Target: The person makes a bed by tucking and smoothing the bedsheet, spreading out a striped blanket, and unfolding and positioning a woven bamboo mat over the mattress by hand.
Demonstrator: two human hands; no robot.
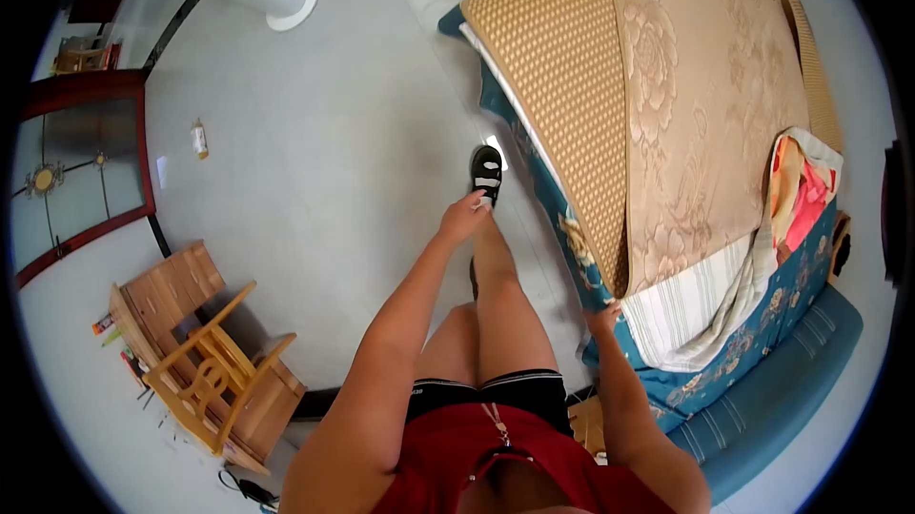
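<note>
My right hand [602,319] is closed on the near corner of the woven mat [572,85], at the side of the bed. The mat's patterned tan face shows on the left, and a beige floral face [710,123] lies beside it. Below the corner is a striped sheet [681,309] over a teal floral bedcover [753,352]. My left hand [464,216] hangs over the floor in front of my leg, its fingers slightly apart and nothing visible in it. My black shoe [486,171] shows just beyond it.
The bed's teal headboard [782,400] is at the lower right, and pink and yellow cloth [803,195] lies on the bed. A wooden chair [214,371] and desk [172,290] stand lower left. A bottle [199,140] and a white fan base [292,4] are on the floor.
</note>
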